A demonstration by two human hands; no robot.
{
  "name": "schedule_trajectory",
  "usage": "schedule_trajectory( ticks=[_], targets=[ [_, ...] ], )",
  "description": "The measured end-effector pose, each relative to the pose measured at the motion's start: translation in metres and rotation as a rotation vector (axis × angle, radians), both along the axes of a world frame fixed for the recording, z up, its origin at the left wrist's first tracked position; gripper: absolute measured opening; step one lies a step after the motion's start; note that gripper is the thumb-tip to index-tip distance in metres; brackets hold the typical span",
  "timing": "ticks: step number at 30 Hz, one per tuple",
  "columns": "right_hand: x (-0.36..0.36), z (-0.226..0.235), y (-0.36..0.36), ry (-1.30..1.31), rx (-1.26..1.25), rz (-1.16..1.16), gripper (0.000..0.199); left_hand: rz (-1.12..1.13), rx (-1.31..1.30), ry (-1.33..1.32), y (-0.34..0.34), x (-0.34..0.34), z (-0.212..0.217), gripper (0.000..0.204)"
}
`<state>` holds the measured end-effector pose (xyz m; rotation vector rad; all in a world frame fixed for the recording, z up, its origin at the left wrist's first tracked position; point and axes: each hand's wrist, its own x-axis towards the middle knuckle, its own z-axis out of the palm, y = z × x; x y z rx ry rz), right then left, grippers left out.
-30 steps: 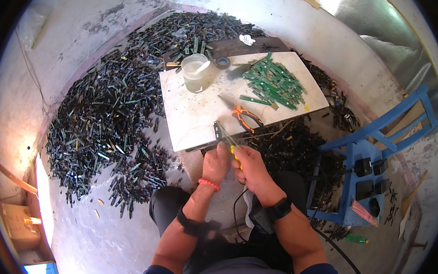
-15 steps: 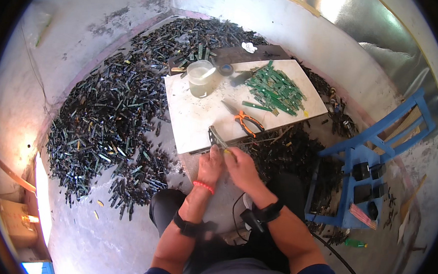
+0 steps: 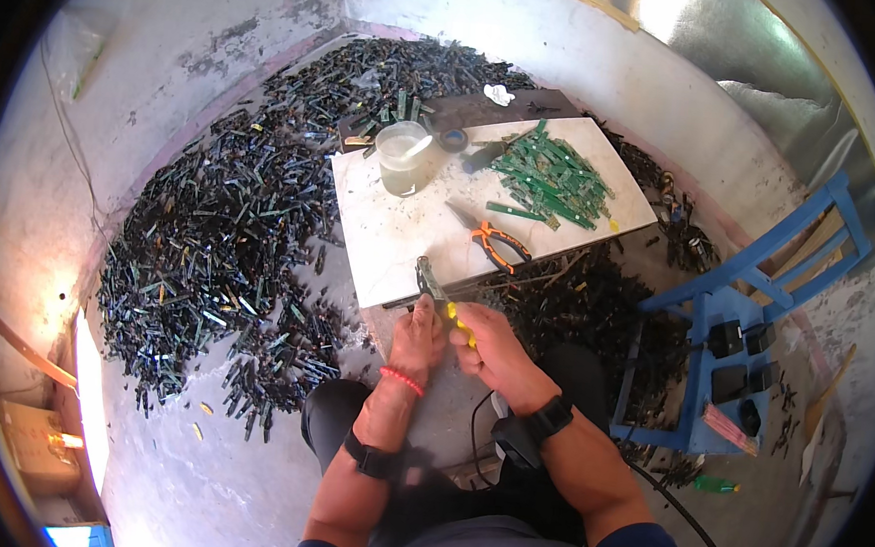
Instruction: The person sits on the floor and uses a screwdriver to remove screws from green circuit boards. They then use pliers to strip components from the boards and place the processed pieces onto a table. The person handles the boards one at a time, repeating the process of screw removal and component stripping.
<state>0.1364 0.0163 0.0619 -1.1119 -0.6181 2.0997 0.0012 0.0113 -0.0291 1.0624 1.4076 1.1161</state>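
At the near edge of the white board, my right hand [image 3: 493, 342] is closed around yellow-handled pliers [image 3: 453, 317]. Their metal end points up and away, toward the board. My left hand [image 3: 417, 337] is closed close beside it, pinching a thin dark strip [image 3: 420, 277] that stands up against the tool's metal part. How far the jaws are apart is too small to tell. Farther along the board lie pliers with orange-and-black handles [image 3: 499, 245], not touched by either hand. A heap of green circuit-board strips [image 3: 554, 175] covers the board's far right.
The white board [image 3: 378, 265] also carries a cloudy plastic tub [image 3: 401, 161] and a dark round roll [image 3: 453, 139]. A big pile of dark strips [image 3: 230, 231] spreads over the floor at left. A blue chair [image 3: 697, 370] stands at right, and a black cable [image 3: 679, 509] runs by my right arm.
The right hand has drawn slightly down and turned, so more of the yellow handles shows. My left hand has shifted a little down with the dark strip.
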Motion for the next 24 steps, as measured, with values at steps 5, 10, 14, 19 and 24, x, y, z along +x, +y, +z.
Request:
schedule_trajectory(
  ticks=[5, 10, 14, 19, 24],
  targets=[
    [-0.002, -0.005, 0.003, -0.144, 0.113, -0.01, 0.017, -0.04, 0.022, -0.435, 0.004, -0.005, -0.017, 0.007],
    [-0.004, -0.029, 0.012, -0.629, 0.743, -0.102, 0.019, 0.084, -0.2, -0.531, 0.003, 0.007, 0.039, 0.039],
    [-0.014, -0.023, -0.002, -1.375, 1.187, -0.01, 0.021, 0.125, -0.202, -0.547, 0.004, 0.01, 0.044, 0.047],
    [-0.011, -0.015, 0.003, -1.248, 1.19, 0.07, 0.024, 0.122, -0.193, -0.627, 0.0, 0.005, 0.046, 0.044],
    [0.01, 0.008, 0.018, -0.847, 0.777, 0.251, 0.028, 0.106, -0.256, -0.737, -0.016, -0.012, 0.061, 0.044]
  ],
)
